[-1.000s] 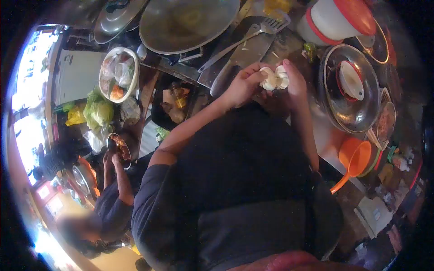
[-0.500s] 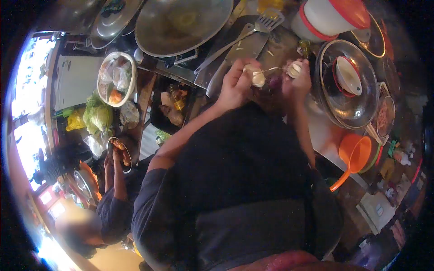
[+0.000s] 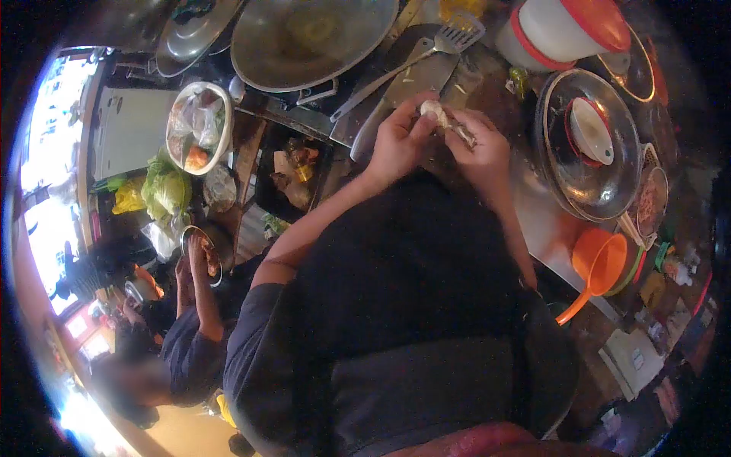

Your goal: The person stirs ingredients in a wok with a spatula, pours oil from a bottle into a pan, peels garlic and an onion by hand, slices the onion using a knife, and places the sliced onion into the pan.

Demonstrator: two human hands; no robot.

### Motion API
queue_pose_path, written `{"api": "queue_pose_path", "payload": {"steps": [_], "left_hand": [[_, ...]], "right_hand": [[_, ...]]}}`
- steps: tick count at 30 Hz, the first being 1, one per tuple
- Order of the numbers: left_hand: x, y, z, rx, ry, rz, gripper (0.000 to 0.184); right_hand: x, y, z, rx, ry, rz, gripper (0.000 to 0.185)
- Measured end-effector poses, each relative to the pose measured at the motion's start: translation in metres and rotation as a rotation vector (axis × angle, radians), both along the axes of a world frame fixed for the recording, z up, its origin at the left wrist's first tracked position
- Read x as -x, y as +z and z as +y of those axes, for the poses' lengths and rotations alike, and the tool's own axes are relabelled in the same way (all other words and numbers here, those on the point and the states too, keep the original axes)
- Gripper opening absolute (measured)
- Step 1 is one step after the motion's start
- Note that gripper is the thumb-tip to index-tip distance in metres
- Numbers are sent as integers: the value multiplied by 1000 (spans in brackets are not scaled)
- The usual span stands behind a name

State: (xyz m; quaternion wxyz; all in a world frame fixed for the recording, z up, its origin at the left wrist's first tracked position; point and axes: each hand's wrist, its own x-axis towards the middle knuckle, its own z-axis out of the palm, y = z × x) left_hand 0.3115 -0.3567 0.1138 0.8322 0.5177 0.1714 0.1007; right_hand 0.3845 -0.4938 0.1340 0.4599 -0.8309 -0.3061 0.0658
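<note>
Some pale garlic (image 3: 432, 111) is pinched between the thumb and fingers of my left hand (image 3: 400, 141). My right hand (image 3: 483, 148) is right beside it, its fingers closed on a piece of garlic (image 3: 464, 135) with papery skin. The two hands nearly touch, and the fingers hide part of both pieces. Behind them, a slotted metal spatula (image 3: 454, 34) and a broad metal blade (image 3: 422, 76) lie on a dark board.
A large pan (image 3: 312, 38) stands beyond my left hand. To the right are a wide metal bowl (image 3: 556, 152) holding a small bowl (image 3: 592, 133), white tubs (image 3: 556, 30) and an orange dipper (image 3: 599, 263). At left a co-worker's hand (image 3: 196, 263) is over a plate.
The garlic, first held whole between both hands, came apart into two pieces as my hands separated. Since then my hands have come back together. The co-worker's hands have shifted at the plate.
</note>
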Motion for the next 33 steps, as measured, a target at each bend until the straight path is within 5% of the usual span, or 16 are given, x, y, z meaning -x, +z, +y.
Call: {"api": "queue_pose_path", "payload": {"steps": [17, 19, 22, 25, 33], "left_hand": [[3, -8, 3, -350, -191, 34, 43], [0, -4, 2, -869, 13, -91, 41], [2, -11, -5, -596, -46, -19, 37], [3, 10, -9, -647, -26, 24, 35], [0, 21, -9, -796, 42, 11, 37]], "right_hand": [[-4, 4, -4, -128, -110, -169, 19], [0, 6, -3, -172, -100, -159, 16], [4, 1, 0, -288, -99, -145, 14], [4, -8, 3, -294, -93, -341, 14], [6, -23, 13, -337, -217, -291, 14]]}}
